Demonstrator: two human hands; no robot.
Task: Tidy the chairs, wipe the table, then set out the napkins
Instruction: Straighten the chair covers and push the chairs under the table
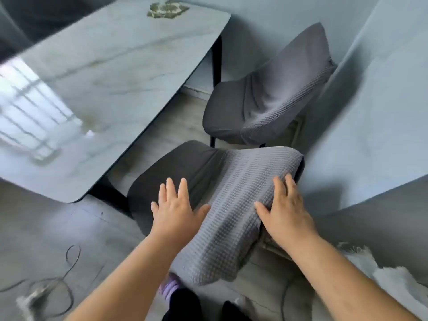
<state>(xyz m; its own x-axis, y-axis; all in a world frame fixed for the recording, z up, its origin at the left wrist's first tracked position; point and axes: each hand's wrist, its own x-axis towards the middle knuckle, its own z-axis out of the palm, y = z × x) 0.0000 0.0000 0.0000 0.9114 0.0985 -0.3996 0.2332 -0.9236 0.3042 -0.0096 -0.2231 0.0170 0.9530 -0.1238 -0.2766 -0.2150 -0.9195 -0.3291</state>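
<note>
The left hand point(174, 206), fingers straight and spread, hovers at lower centre with its thumb against the near chair point(234, 205). The right hand point(285, 210) lies flat on that chair's grey waffle-covered backrest. A second chair point(268, 100) stands at upper right, beside the marbled tabletop point(97, 89) filling the upper left.

I can read no writing, label, brand or number here: none on the table point(115, 77), the near chair point(240, 205) or the far chair point(289, 89).
</note>
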